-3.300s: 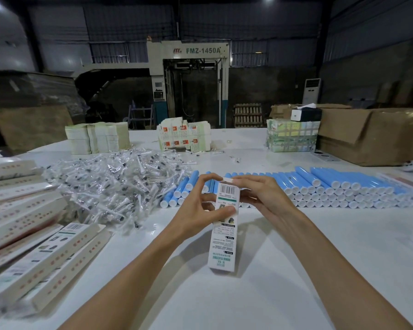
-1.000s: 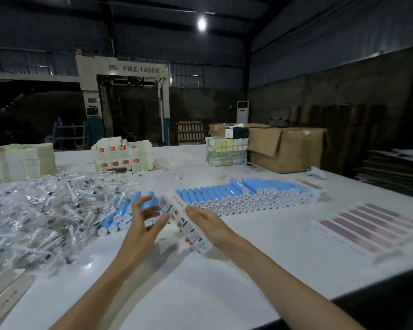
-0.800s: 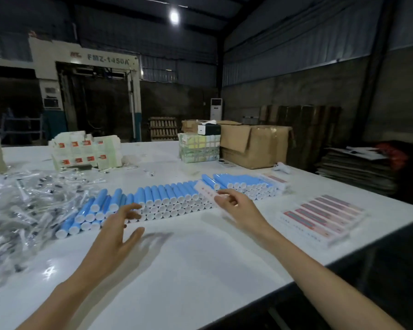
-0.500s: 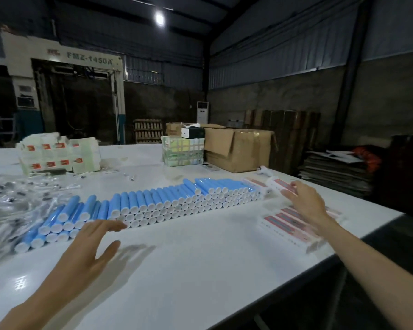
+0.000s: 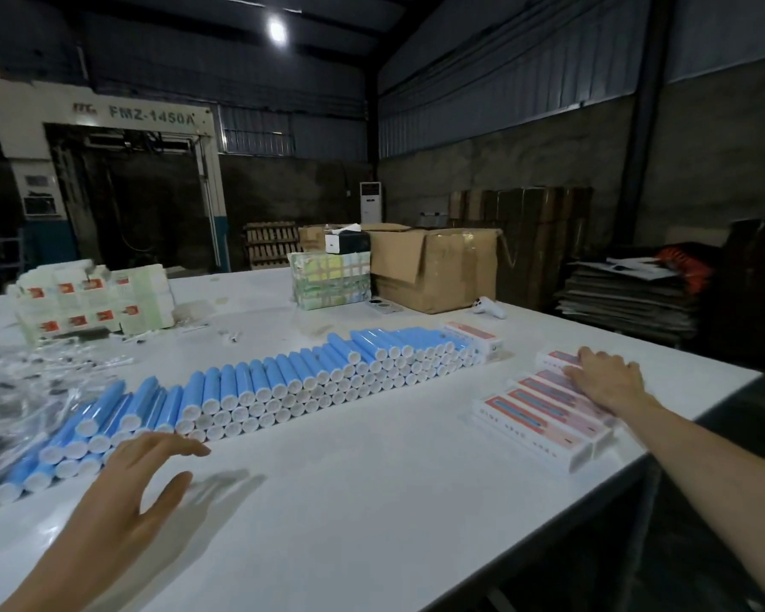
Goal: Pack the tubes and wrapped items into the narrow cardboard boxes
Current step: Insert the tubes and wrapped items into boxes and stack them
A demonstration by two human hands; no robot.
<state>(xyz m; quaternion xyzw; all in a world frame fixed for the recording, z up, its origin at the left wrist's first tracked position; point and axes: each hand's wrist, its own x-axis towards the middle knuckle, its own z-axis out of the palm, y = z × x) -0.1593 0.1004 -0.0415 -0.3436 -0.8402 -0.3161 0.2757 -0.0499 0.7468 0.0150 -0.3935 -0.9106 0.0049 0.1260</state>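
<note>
I've got the right hand (image 5: 606,382) flat, fingers straight, on the boxes (image 5: 544,413) stacked near the table (image 5: 372,501) edge, probably seating a packed one. Left hand (image 5: 138,483) hovers spread and empty beside the tubes (image 5: 283,382), rowed for quick picking. Wrapped items (image 5: 14,390) are heaped far left. The machine (image 5: 107,170) reads "FMZ-1450A"; box print is unreadable.

Your blue plastic tubes with white caps (image 5: 283,377) lie in a long stacked row, caps toward you. Right of this row, the narrow white-and-red cardboard boxes (image 5: 535,413) lie flat, side by side. Left of the row, the small items in clear wrapping (image 5: 10,390) form a loose heap.
</note>
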